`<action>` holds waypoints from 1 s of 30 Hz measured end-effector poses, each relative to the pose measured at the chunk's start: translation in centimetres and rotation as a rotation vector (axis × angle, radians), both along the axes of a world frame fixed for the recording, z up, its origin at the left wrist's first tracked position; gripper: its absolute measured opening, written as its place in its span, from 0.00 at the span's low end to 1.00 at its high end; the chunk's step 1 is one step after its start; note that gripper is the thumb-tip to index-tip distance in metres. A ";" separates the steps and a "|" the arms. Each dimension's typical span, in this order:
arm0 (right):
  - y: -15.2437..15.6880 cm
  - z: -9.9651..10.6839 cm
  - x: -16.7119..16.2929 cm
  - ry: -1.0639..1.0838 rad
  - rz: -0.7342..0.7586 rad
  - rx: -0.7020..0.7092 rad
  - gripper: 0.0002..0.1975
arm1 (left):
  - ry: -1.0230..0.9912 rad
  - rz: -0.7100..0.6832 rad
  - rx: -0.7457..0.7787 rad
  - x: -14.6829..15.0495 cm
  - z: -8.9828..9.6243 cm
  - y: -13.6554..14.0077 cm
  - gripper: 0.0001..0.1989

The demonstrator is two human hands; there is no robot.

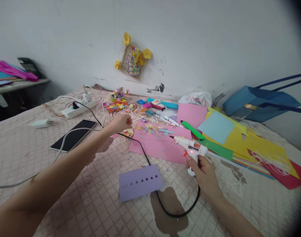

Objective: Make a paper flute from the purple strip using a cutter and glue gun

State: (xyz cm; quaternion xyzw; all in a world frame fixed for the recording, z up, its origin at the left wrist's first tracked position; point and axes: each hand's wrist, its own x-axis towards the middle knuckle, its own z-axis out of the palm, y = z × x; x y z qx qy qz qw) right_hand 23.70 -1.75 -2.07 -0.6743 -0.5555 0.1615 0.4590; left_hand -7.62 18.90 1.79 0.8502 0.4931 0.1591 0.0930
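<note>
My right hand (206, 172) is wrapped round the handle of a white hot glue gun (190, 146), whose dark nozzle points left and whose small red light is lit. Its black cord (176, 215) loops down over the table and runs left behind a purple paper strip (140, 182) punched with a row of holes. My left hand (121, 122) reaches forward with curled fingers, above the left edge of a pink sheet (152, 147) strewn with small paper scraps (150, 129). Whether those fingers hold anything is hidden.
At the left lie a phone (73, 135), a power strip (78, 109) and a white charger (40, 123). A small pot of paper flowers (119, 93) stands at the back. Right of the glue gun are a green cutter (192, 130), coloured papers (254, 144) and a blue bag (259, 102).
</note>
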 end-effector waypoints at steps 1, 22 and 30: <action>0.0 -0.1 0.0 -0.005 -0.001 -0.001 0.15 | 0.002 0.004 0.011 -0.1 0.0 -0.1 0.06; 0.0 -0.5 0.3 0.044 0.015 -0.032 0.15 | 0.236 -0.211 0.105 0.9 -0.6 -5.4 0.11; 0.0 -0.5 0.2 0.077 0.042 -0.046 0.14 | 0.173 -0.348 -0.106 -1.7 0.1 -3.7 0.08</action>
